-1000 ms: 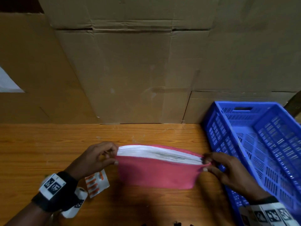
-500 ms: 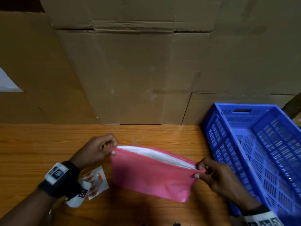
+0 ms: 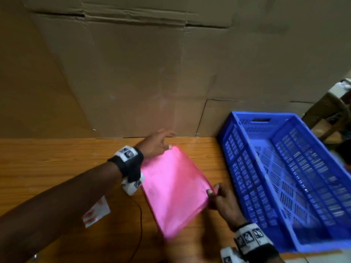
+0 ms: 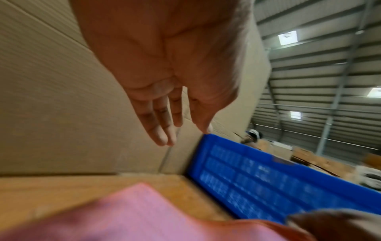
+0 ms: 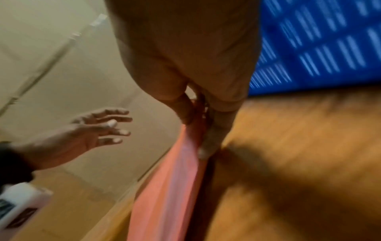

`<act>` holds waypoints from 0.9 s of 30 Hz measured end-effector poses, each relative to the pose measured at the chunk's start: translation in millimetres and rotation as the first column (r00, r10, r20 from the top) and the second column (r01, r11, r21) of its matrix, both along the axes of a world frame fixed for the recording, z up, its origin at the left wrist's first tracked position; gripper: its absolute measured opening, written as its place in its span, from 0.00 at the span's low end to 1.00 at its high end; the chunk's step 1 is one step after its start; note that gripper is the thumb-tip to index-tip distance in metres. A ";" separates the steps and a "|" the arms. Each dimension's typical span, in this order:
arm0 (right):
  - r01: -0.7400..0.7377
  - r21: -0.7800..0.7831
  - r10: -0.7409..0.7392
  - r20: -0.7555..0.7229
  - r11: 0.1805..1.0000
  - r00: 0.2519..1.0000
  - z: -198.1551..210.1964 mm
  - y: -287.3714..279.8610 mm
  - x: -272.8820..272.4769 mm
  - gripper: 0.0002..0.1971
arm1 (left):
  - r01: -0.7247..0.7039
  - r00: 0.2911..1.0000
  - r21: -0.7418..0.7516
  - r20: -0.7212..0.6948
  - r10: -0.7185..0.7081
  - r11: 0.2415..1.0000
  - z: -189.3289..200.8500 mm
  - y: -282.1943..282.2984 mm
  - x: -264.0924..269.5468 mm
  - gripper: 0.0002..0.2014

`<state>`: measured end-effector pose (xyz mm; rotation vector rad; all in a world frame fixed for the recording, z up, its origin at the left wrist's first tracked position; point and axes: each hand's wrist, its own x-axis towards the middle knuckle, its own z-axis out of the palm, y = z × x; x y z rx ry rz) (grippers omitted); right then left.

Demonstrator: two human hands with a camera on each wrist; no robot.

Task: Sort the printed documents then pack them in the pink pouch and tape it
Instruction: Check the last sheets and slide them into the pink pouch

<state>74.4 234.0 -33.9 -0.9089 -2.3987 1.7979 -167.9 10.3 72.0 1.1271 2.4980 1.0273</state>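
The pink pouch (image 3: 174, 188) lies slanted on the wooden table (image 3: 47, 164), its long side running from the cardboard wall toward me. My right hand (image 3: 218, 196) pinches the pouch's right edge between thumb and fingers; the right wrist view shows the pinch on the pink pouch (image 5: 181, 171). My left hand (image 3: 159, 143) hovers above the pouch's far corner with fingers spread and holds nothing; the left wrist view shows the straight fingers (image 4: 163, 130) over the pouch (image 4: 123, 215). No papers show from the pouch's mouth.
A blue slotted crate (image 3: 284, 177) stands on the table right of the pouch. A cardboard wall (image 3: 133, 73) closes off the back. A small white sheet with orange print (image 3: 96, 211) lies at the left, beside a thin black cable (image 3: 140, 224).
The pouch has swung from upright and facing me to lying slanted. My left hand let go of its left corner and opened. The white papers at the mouth no longer show.
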 end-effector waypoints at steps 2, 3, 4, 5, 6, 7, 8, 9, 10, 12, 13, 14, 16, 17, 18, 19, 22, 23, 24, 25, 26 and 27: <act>0.086 -0.050 -0.082 0.076 0.995 0.994 -16.7 -8.0 8.1 0.13 | 0.135 0.991 0.018 0.002 -0.135 0.991 -25.0 4.0 38.5 0.17; 0.119 -0.061 -0.113 0.097 0.991 0.989 -19.4 -14.2 13.3 0.15 | 0.188 0.982 0.018 0.022 -0.188 0.982 -38.9 2.2 61.3 0.17; 0.135 -0.121 -0.123 0.105 0.983 0.987 -22.1 -20.9 18.3 0.16 | 0.231 0.971 0.012 0.058 -0.232 0.973 -54.4 -2.1 83.5 0.18; 0.137 -0.198 -0.116 0.113 0.971 0.987 -23.9 -28.4 21.4 0.16 | 0.262 0.961 -0.004 0.097 -0.261 0.965 -68.9 -6.8 104.7 0.20; 0.123 -0.267 -0.093 0.120 0.956 0.988 -23.7 -35.4 23.0 0.12 | 0.280 0.953 -0.037 0.129 -0.273 0.959 -83.0 -10.9 122.6 0.24; 0.086 -0.334 -0.050 0.114 0.939 0.992 -21.8 -43.3 24.3 0.10 | 0.295 0.949 -0.095 0.147 -0.280 0.951 -94.4 -13.1 139.2 0.28; 0.032 -0.374 0.007 0.104 0.927 0.995 -23.2 -49.7 24.7 0.09 | 0.298 0.950 -0.179 0.158 -0.271 0.938 -102.1 -15.1 153.4 0.32; -0.035 -0.391 0.072 0.079 0.920 0.994 -25.5 -57.1 23.9 0.11 | 0.282 0.957 -0.272 0.150 -0.249 0.920 -106.5 -17.5 166.3 0.35; -0.108 -0.397 0.142 0.058 0.911 0.988 -27.3 -64.5 24.0 0.12 | 0.255 0.966 -0.351 0.119 -0.228 0.901 -111.4 -20.2 176.0 0.38; -0.212 -0.393 0.246 0.036 0.895 0.969 -32.9 -77.4 26.3 0.15 | 0.158 0.987 -0.392 0.030 -0.159 0.906 -120.7 -28.3 186.8 0.37; -0.248 -0.379 0.281 0.032 0.891 0.959 -38.1 -80.3 28.3 0.19 | 0.116 0.993 -0.368 0.010 -0.121 0.923 -124.4 -33.2 189.0 0.34; -0.282 -0.348 0.308 0.020 0.894 0.951 -40.3 -81.6 30.2 0.23 | 0.096 0.995 -0.355 0.009 -0.099 0.930 -127.2 -38.9 191.0 0.33; -0.311 -0.267 0.318 -0.016 0.912 0.948 -48.9 -80.5 37.0 0.29 | 0.077 0.995 -0.362 -0.037 -0.096 0.929 -136.2 -50.1 193.6 0.33; -0.308 -0.219 0.312 -0.018 0.926 0.950 -54.3 -78.3 41.1 0.30 | 0.087 0.992 -0.376 -0.049 -0.113 0.923 -138.7 -52.8 196.3 0.33; -0.294 -0.159 0.298 0.000 0.943 0.955 -53.3 -77.2 45.0 0.29 | 0.091 0.990 -0.383 -0.067 -0.126 0.919 -139.6 -53.2 199.7 0.33; -0.272 -0.111 0.274 0.000 0.956 0.962 -53.7 -76.6 48.9 0.27 | 0.090 0.987 -0.387 -0.087 -0.134 0.918 -141.2 -52.3 203.5 0.32; -0.277 -0.037 0.276 -0.032 0.960 0.961 -54.4 -75.6 58.3 0.14 | 0.076 0.983 -0.366 -0.131 -0.132 0.927 -139.2 -43.0 211.3 0.29; -0.283 -0.060 0.280 -0.047 0.957 0.959 -57.5 -75.7 59.3 0.10 | 0.077 0.978 -0.372 -0.154 -0.143 0.925 -137.5 -38.7 212.8 0.28; -0.288 -0.085 0.285 -0.041 0.954 0.958 -54.0 -76.7 59.9 0.07 | 0.079 0.970 -0.386 -0.184 -0.161 0.919 -135.6 -34.7 214.2 0.26; -0.299 -0.095 0.297 -0.040 0.949 0.954 -54.1 -77.5 60.9 0.06 | 0.087 0.961 -0.406 -0.207 -0.184 0.910 -134.4 -31.4 215.7 0.23; -0.314 -0.052 0.313 -0.036 0.948 0.949 -51.7 -77.2 62.0 0.06 | 0.098 0.953 -0.423 -0.221 -0.207 0.901 -133.7 -29.0 217.8 0.21; -0.339 -0.007 0.338 -0.058 0.941 0.939 -51.7 -75.4 63.8 0.06 | 0.113 0.947 -0.441 -0.224 -0.231 0.891 -134.8 -27.3 219.5 0.20</act>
